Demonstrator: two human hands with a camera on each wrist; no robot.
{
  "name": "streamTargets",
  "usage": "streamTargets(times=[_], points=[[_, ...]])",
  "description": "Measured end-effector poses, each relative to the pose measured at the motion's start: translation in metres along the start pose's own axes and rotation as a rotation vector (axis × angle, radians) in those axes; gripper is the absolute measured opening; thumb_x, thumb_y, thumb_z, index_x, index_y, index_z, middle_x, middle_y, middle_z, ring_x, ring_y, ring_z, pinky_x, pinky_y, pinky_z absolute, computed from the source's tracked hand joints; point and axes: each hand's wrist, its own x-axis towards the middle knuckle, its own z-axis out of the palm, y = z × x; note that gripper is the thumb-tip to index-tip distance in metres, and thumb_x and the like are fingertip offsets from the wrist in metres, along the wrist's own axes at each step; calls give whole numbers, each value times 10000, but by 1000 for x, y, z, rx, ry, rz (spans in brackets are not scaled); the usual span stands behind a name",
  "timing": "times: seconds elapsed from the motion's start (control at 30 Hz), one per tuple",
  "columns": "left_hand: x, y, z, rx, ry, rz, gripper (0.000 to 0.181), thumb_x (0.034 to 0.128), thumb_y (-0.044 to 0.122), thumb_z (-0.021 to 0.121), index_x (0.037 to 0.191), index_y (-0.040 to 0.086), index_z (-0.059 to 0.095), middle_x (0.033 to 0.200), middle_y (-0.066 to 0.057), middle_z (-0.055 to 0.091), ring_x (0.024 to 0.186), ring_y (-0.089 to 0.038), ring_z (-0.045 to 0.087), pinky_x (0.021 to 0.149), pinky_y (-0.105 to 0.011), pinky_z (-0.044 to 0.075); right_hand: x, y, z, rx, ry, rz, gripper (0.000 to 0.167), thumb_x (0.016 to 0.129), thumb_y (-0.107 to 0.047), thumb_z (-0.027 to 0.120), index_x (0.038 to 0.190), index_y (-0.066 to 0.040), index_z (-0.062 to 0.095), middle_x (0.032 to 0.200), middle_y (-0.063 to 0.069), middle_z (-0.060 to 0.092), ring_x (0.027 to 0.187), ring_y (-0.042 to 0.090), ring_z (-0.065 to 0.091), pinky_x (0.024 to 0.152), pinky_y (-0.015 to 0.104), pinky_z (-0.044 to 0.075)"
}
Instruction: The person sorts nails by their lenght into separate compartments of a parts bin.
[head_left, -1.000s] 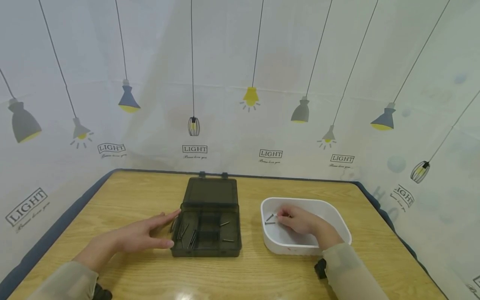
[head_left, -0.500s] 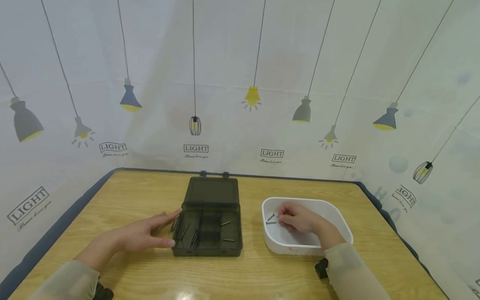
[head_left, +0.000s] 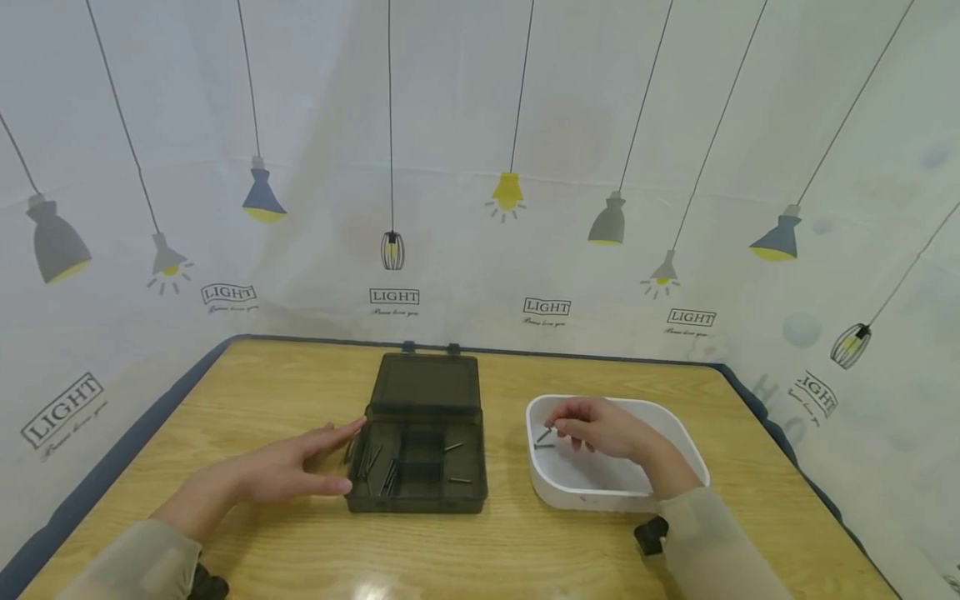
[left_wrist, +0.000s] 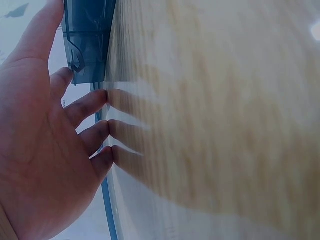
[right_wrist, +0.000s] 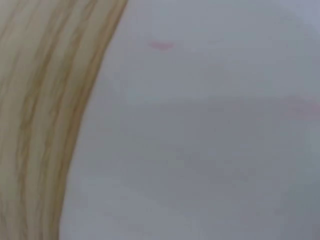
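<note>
An open dark see-through box (head_left: 417, 503) stands on the table, its lid (head_left: 426, 379) tipped back and several screws (head_left: 389, 477) in its compartments. My left hand (head_left: 281, 468) steadies the box's left side, thumb at the front corner and index finger farther back. In the left wrist view, the left hand's (left_wrist: 45, 135) other fingers touch the tabletop. My right hand (head_left: 603, 429) is inside the white tray (head_left: 592, 500), thumb and index finger pinching at the upper end of a screw (head_left: 543, 436). Another screw (head_left: 543, 447) lies close by. The right wrist view shows only the tray's outer wall (right_wrist: 190, 140).
The wooden table (head_left: 292, 375) has a dark blue edge along the back and sides. Behind it hangs a white curtain (head_left: 450, 125) printed with lamps. Bare tabletop (head_left: 506, 467) separates the box from the tray.
My right hand has lifted slightly inside the tray, its fingertips shifting left toward the screws. The left hand stays at the box. The whole view has drifted slightly.
</note>
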Motion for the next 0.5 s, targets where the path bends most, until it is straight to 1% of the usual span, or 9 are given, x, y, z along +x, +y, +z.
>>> streamTargets(times=[0.1,0.2,0.33,0.43,0.5], points=[[0,1,0,2,-1,2,910,1031,555,732,1764,398,215,1837,-195,172,1682,-550,92,1268,-840,146,-4,-5,-1,29,20,-29,227,1116,-241,657,1254,-76,731,1123,199,711,836,202,637,686,262,512],[-1,1,-1,-3,-8,1,910,1036,551,727,1766,392,209,1840,-194,163,1683,-549,84,1267,-841,150,-8,-9,-1,42,54,-56,239,1101,-254,687,1244,-66,724,1142,214,702,836,212,649,675,265,523],[-1,1,-1,-12,-18,3,914,1039,545,726,1768,387,198,1843,-182,159,1687,-542,71,1268,-840,150,-10,-17,0,54,96,-96,233,1073,-251,735,1195,-52,720,1083,149,705,822,203,661,655,273,536],[-1,1,-1,-9,-14,5,913,1038,544,727,1767,391,200,1842,-179,163,1687,-540,74,1268,-839,151,-9,-24,1,42,130,-119,194,1045,-262,774,1134,-97,724,1028,81,709,806,196,665,644,285,541],[-1,1,-1,-6,-11,7,911,1039,543,727,1767,393,201,1842,-184,161,1687,-541,78,1267,-840,154,-9,-31,3,28,147,-127,177,1032,-282,793,1109,-136,728,1012,69,713,801,202,667,648,302,549]])
